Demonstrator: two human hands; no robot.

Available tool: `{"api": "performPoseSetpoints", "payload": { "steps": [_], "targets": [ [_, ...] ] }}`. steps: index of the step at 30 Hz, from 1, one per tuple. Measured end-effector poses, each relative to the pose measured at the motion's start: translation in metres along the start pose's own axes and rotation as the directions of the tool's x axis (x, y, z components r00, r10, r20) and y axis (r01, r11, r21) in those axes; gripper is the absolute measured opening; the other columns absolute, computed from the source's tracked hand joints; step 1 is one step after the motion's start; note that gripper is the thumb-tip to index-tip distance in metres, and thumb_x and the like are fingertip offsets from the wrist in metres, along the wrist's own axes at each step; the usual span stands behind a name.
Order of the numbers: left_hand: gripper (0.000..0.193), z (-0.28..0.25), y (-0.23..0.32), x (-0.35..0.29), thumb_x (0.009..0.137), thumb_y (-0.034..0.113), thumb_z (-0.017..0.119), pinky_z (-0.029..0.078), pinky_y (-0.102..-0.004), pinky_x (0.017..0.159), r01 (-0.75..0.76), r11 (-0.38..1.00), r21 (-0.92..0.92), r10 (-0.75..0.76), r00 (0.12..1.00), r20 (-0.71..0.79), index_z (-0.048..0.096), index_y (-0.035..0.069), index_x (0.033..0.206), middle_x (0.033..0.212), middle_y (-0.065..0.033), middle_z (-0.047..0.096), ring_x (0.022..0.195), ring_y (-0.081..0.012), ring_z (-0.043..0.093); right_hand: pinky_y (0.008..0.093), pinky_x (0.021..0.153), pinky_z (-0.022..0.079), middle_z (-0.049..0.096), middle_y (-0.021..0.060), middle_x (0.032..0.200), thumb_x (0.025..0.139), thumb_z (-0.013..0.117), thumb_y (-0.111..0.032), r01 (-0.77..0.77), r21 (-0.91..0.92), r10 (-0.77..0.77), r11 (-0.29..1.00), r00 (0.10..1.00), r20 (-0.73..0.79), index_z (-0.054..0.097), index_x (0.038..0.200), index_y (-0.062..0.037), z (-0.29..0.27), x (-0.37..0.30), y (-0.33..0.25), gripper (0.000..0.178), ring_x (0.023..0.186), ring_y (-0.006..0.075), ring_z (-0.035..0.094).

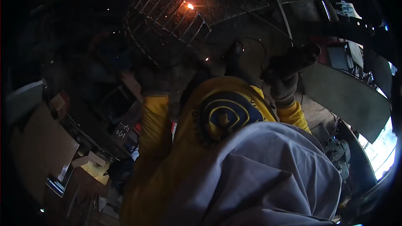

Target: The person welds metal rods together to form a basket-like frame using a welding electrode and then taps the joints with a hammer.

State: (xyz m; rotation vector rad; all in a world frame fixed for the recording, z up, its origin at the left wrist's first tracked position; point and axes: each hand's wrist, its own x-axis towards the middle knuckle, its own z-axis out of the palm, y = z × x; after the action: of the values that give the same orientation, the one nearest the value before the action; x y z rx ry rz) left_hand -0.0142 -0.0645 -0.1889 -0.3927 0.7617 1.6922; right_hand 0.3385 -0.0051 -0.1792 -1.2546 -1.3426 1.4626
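"Why's the tool [295,60] up there?"

"Right grip [284,86] is closed around it, likely keeping it clear of the frame [157,22] on the floor [251,33], glow [190,6] beside its far edge."

"Left grip [154,78]?"

"Too dark to tell."

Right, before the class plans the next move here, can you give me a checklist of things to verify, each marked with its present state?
1. Right hand gloved: ok, a knit glove shows.
2. Grip on the dark tool: ok, it is in the right hand; its exact type cannot be told.
3. Left hand and what it holds: cannot tell, its fingers are lost in shadow.
4. Slatted metal frame free of heat: not ok, a glowing orange spot shows at its far edge.
5. Area by the shoes free of embers: not ok, orange specks show there.
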Motion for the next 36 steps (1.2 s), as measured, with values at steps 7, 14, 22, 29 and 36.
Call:
{"api": "performPoseSetpoints", "payload": {
  "steps": [7, 14, 22, 29, 36],
  "targets": [
    [0.047, 0.005, 0.001, 0.007, 0.094, 0.051, 0.054, 0.053, -0.0292, 0.054, -0.087, 0.996, 0.028, 0.089, 0.989, -0.12, 0.068, 0.008, 0.109, 0.089, -0.0071, 0.07, 0.054, -0.0148, 0.053, 0.0277, 0.069, 0.054, 0.068, 0.0073, 0.083, 0.079, 0.071, -0.009, -0.102, -0.031, 0.103, 0.994, 0.994, 0.039, 0.06, 0.113, 0.0058, -0.001, 0.001, -0.014, 0.038, 0.074, 0.0156, 0.067],
    [0.04, -0.002, 0.014, 0.016, 0.09, 0.051, 0.062, 0.054, -0.0289, 0.049, -0.107, 0.989, 0.098, 0.134, 0.935, -0.33, 0.071, 0.013, 0.101, 0.084, -0.0046, 0.072, 0.058, -0.0161, 0.063, 0.027, 0.068, 0.053, 0.068, 0.0057, 0.08, 0.079, 0.074, -0.012, -0.075, -0.127, 0.082, 0.989, 0.995, 0.05, 0.062, 0.11, 0.0035, 0.004, 0.007, -0.015, 0.036, 0.072, 0.0135, 0.066],
    [0.036, -0.003, 0.005, 0.018, 0.089, 0.052, 0.064, 0.053, -0.0279, 0.046, -0.149, 0.983, 0.111, 0.184, 0.863, -0.471, 0.07, 0.017, 0.085, 0.072, -0.0002, 0.07, 0.054, -0.0153, 0.064, 0.0256, 0.068, 0.052, 0.068, 0.0045, 0.08, 0.079, 0.075, -0.012, -0.079, -0.114, 0.088, 0.99, 0.994, 0.07, 0.062, 0.111, 0.003, 0.006, 0.006, -0.017, 0.038, 0.072, 0.0123, 0.066],
    [0.038, -0.008, 0.007, 0.019, 0.087, 0.056, 0.065, 0.046, -0.0275, 0.038, -0.128, 0.989, 0.072, 0.146, 0.902, -0.406, 0.068, 0.018, 0.082, 0.068, 0.0001, 0.068, 0.046, -0.0145, 0.058, 0.0252, 0.069, 0.052, 0.068, 0.0038, 0.081, 0.076, 0.076, -0.011, -0.109, -0.119, 0.116, 0.987, 0.992, 0.053, 0.062, 0.111, 0.0021, 0.006, 0.005, -0.014, 0.04, 0.072, 0.012, 0.066],
    [0.04, 0.01, 0.002, 0.013, 0.086, 0.058, 0.065, 0.048, -0.0274, 0.041, -0.121, 0.986, 0.113, 0.159, 0.883, -0.442, 0.069, 0.018, 0.085, 0.072, -0.0006, 0.07, 0.051, -0.0144, 0.061, 0.0256, 0.069, 0.052, 0.068, 0.0037, 0.081, 0.076, 0.077, -0.011, -0.109, -0.137, 0.117, 0.985, 0.992, 0.053, 0.062, 0.111, 0.0018, 0.006, 0.006, -0.016, 0.04, 0.072, 0.0121, 0.066]
  ]
}}
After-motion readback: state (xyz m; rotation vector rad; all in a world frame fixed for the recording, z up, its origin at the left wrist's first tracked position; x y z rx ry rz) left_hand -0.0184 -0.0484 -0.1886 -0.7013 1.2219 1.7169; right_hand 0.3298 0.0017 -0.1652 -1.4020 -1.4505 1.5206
